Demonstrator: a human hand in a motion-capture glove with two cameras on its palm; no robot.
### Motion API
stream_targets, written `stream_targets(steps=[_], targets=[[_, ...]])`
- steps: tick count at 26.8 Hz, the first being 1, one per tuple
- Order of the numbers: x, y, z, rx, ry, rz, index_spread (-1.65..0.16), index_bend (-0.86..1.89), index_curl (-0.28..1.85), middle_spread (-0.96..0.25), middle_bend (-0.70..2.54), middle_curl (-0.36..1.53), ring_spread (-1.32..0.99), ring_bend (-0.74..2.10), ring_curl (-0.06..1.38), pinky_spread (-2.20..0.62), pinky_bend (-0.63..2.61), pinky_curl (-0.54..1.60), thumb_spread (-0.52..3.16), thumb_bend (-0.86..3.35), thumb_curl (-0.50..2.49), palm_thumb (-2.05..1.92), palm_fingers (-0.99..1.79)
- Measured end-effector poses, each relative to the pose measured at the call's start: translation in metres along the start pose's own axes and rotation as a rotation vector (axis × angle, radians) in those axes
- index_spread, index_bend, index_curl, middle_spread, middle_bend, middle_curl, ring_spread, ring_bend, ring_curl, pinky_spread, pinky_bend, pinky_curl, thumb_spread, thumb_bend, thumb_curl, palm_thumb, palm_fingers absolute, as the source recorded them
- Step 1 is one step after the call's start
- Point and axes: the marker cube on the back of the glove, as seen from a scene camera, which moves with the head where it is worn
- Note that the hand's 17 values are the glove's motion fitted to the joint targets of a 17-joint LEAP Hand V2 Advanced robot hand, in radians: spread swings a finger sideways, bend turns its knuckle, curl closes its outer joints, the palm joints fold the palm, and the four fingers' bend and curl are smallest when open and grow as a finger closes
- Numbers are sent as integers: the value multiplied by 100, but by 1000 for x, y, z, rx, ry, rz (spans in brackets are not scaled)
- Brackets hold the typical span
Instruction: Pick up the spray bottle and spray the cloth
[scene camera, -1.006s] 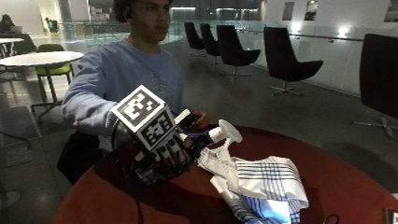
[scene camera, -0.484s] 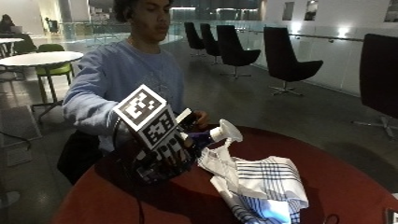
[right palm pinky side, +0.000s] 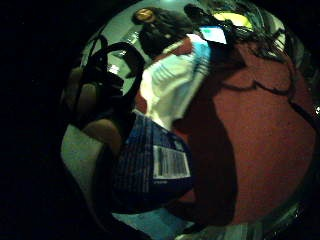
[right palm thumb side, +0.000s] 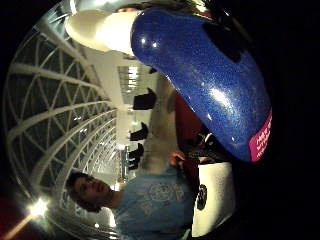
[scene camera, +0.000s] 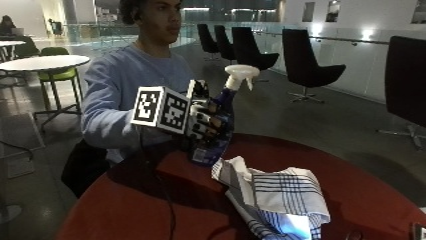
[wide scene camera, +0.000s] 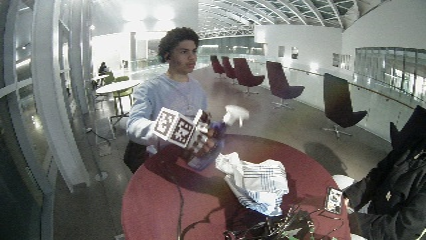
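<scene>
Gripping one blue spray bottle (scene camera: 214, 125), the gloved right hand (scene camera: 203, 120) holds it beside one cloth (scene camera: 279, 195).

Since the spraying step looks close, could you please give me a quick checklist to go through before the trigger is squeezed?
1. Spray bottle gripped by the right hand: ok.
2. Bottle lifted off the red table: ok, as far as the outside view shows.
3. Cloth lying on the table beside the bottle: ok.
4. White nozzle aimed at the cloth: not ok, it sits upright above the hand, facing sideways.
5. Finger on the trigger: cannot tell.
</scene>
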Motion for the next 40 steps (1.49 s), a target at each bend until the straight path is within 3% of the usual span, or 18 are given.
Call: stream_targets(steps=[9,21,32,40], targets=[[-67,-13,116,64,-268,-261,-28,7,14,-3,27,42,1,59,37,17,50,37,82,-2,73,99,87],[-73,-38,282,-33,-300,-298,-30,7,15,-6,27,42,-1,57,37,18,47,36,82,-2,74,99,84],[-61,-34,318,-57,-216,-308,-31,7,15,-7,27,42,-2,56,37,18,47,36,84,-2,73,99,80],[-62,-21,296,-116,-177,-310,-34,1,12,-6,32,44,-1,55,38,19,46,37,91,-3,69,95,63]])
